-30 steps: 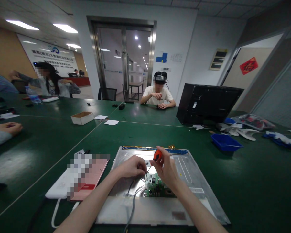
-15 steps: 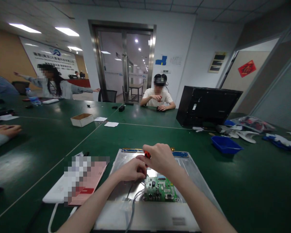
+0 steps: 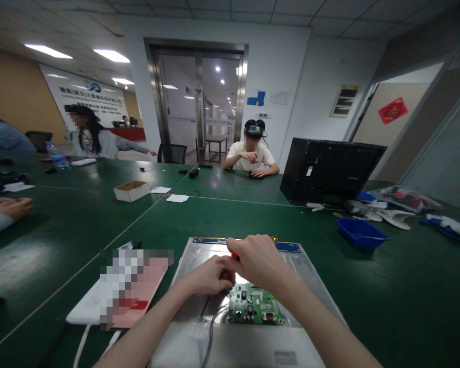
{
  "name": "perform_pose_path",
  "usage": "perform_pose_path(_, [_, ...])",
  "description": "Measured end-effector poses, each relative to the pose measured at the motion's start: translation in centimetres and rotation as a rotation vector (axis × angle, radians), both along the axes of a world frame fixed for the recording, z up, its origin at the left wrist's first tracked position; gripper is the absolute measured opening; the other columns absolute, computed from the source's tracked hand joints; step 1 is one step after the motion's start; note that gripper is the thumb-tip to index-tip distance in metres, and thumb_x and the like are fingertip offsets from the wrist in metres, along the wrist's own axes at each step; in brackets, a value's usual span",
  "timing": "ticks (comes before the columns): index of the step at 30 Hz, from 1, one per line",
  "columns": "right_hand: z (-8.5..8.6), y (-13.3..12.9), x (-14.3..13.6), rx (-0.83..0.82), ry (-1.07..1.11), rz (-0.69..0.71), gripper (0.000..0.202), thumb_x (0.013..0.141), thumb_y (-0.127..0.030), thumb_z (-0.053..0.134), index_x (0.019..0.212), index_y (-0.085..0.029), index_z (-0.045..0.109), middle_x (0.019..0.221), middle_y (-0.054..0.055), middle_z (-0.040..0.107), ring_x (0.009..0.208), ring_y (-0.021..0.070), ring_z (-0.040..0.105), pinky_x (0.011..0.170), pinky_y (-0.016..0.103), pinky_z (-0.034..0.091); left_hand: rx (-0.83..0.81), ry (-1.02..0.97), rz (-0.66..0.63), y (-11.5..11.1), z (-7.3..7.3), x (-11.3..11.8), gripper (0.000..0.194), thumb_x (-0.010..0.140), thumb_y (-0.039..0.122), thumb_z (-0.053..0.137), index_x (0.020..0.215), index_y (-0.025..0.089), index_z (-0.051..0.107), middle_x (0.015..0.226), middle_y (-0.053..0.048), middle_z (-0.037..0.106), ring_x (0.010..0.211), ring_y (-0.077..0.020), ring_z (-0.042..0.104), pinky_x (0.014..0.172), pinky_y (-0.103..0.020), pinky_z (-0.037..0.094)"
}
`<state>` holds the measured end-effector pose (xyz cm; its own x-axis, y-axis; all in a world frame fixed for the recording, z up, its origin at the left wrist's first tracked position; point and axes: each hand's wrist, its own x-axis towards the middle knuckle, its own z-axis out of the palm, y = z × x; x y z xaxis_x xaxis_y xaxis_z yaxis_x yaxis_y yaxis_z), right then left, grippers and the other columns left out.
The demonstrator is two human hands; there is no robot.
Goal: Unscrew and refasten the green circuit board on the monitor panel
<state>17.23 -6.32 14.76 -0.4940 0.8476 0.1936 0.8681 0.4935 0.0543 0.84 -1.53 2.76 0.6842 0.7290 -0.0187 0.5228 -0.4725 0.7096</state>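
The green board (image 3: 255, 309) is lying flat on the metal panel (image 3: 253, 345), and the panel is lying on the worktop (image 3: 253, 217), by its near edge. The right hand (image 3: 260, 259) is gripping the driver (image 3: 235, 255) from above, so only a bit of red is showing. The left hand (image 3: 210, 274) is resting right beside it, near the board's far left corner, with its fingertips bunched close. I cannot tell if they are holding anything, because the driver's tip is hiding there.

To be doing this well, the right hand should be holding the driver straight up and pushing gently down. That way the tip is less likely to be slipping and scratching the board. It should be turning in small, slow bits. The left hand could be steadying the tip, but it should be staying off the tiny parts.

Grey wires (image 3: 210, 335) are running beside the board toward the near edge, so the left arm should be minding them and not tugging. The panel is looking smooth, so pushing sideways might be making it slide.

Farther out, a blue tray (image 3: 362, 240) is sitting toward the worktop's right edge, and a person (image 3: 247, 148) is sitting at the far edge.
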Motion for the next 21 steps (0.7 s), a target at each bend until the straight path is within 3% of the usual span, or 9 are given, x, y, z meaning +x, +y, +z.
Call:
perform_pose_path(4, [-0.1, 0.3, 0.2, 0.011, 0.032, 0.055, 0.013, 0.091, -0.034, 0.056, 0.093, -0.021, 0.06, 0.078, 0.003, 0.073, 0.065, 0.0183, 0.065, 0.052, 0.028, 0.019, 0.11, 0.028, -0.029, -0.4, 0.4, 0.3, 0.005, 0.068, 0.012, 0.054, 0.067, 0.017, 0.054, 0.062, 0.001, 0.056, 0.057, -0.0129, 0.048, 0.053, -0.023, 0.032])
perform_pose_path(7, [0.0, 0.3, 0.8, -0.001, 0.062, 0.096, 0.016, 0.083, -0.027, 0.062, 0.096, -0.02, 0.057, 0.083, 0.003, 0.073, 0.065, 0.0175, 0.065, 0.051, 0.028, 0.019, 0.191, 0.029, -0.061, -0.7, 0.5, 0.5, 0.008, 0.068, 0.011, 0.051, 0.064, 0.018, 0.049, 0.059, 0.002, 0.053, 0.054, -0.0123, 0.045, 0.053, -0.024, 0.03])
perform_pose_path(13, [0.0, 0.5, 0.9, 0.029, -0.016, 0.005, 0.033, 0.095, -0.052, 0.05, 0.087, -0.022, 0.061, 0.074, 0.005, 0.072, 0.065, 0.0204, 0.067, 0.052, 0.027, 0.021, 0.246, 0.092, -0.073, -0.9, 0.8, 0.5, 0.008, 0.068, 0.011, 0.051, 0.065, 0.018, 0.049, 0.058, 0.002, 0.053, 0.054, -0.0129, 0.046, 0.055, -0.026, 0.03])
perform_pose_path(18, [0.2, 0.4, 0.8, -0.001, 0.023, 0.074, 0.01, 0.088, -0.029, 0.059, 0.093, -0.021, 0.058, 0.078, 0.003, 0.072, 0.064, 0.017, 0.065, 0.051, 0.028, 0.019, 0.24, 0.073, -0.072, -0.9, 0.7, 0.6, 0.009, 0.069, 0.012, 0.051, 0.064, 0.018, 0.049, 0.058, 0.002, 0.053, 0.054, -0.0128, 0.045, 0.054, -0.026, 0.029])
perform_pose_path(21, [0.5, 0.1, 1.0, -0.017, 0.065, 0.136, 0.018, 0.08, -0.022, 0.062, 0.096, -0.02, 0.055, 0.085, 0.003, 0.073, 0.067, 0.017, 0.065, 0.051, 0.028, 0.021, 0.261, 0.071, -0.06, -0.9, 0.6, 0.7, 0.009, 0.068, 0.012, 0.051, 0.062, 0.018, 0.048, 0.057, 0.002, 0.052, 0.053, -0.0126, 0.044, 0.054, -0.026, 0.028])
